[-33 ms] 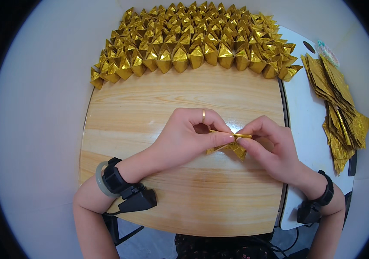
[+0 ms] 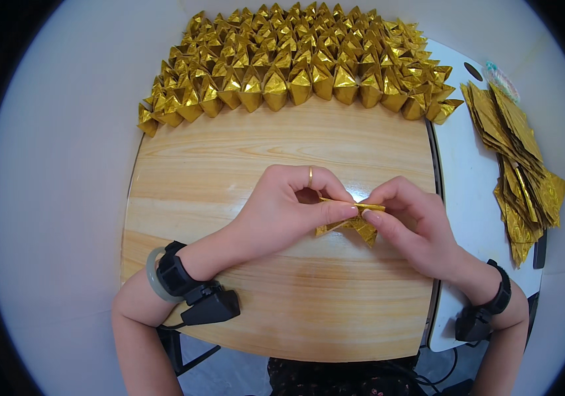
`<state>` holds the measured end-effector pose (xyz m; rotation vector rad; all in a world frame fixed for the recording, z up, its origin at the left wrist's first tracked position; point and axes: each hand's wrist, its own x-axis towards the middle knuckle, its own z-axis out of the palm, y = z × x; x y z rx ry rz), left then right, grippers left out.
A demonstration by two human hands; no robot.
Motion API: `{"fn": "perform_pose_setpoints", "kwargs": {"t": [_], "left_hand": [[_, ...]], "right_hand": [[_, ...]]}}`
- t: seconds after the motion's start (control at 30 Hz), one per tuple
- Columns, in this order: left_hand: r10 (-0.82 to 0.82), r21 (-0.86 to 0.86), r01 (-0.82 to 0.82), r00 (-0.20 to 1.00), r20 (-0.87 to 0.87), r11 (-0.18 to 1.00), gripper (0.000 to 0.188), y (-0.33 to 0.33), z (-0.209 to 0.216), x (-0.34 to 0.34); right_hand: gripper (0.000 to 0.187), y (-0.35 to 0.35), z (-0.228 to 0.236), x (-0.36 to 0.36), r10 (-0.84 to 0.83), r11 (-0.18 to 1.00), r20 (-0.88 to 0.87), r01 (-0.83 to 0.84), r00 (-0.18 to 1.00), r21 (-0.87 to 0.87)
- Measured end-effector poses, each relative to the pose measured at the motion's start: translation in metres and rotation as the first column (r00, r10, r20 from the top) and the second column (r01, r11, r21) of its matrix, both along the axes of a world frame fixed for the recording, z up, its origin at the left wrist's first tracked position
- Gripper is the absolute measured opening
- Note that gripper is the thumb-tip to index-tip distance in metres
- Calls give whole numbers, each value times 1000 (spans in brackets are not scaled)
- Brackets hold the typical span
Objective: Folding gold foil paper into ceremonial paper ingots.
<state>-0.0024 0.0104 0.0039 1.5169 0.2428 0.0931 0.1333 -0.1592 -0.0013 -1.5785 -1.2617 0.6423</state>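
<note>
A partly folded sheet of gold foil paper (image 2: 364,231) is pinched between both my hands above the wooden table. My left hand (image 2: 293,198) is closed on its left part, thumb in front and fingers behind, with a ring on one finger. Close beside it, my right hand (image 2: 418,228) grips the right end between thumb and forefinger. A narrow folded edge shows along the top, and a pointed flap hangs below the fingertips. Much of the paper is hidden by my fingers.
Rows of folded gold paper ingots (image 2: 299,82) cover the far end of the wooden table (image 2: 229,158). On the white table (image 2: 457,171) to the right lie stacks of gold paper (image 2: 527,191), with a clear plastic item (image 2: 501,82) behind. Black devices (image 2: 213,305) are strapped to both wrists.
</note>
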Motion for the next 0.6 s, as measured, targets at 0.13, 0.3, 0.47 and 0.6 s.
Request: {"fn": "perform_pose_setpoints", "kwargs": {"t": [0.13, 0.3, 0.47, 0.6], "left_hand": [[-11, -20, 10, 999, -30, 1000, 8, 4, 2, 2], [40, -104, -47, 997, -69, 994, 11, 5, 2, 2], [110, -183, -118, 993, -50, 976, 14, 7, -2, 4], [103, -159, -116, 991, -88, 981, 15, 9, -3, 4]], "right_hand": [[16, 2, 6, 4, 144, 980, -166, -164, 976, -114], [15, 1, 0, 7, 135, 981, -227, -162, 965, -104], [19, 1, -2, 7, 129, 988, -343, -152, 930, -40], [26, 1, 10, 13, 116, 976, -517, -194, 848, -99]]}}
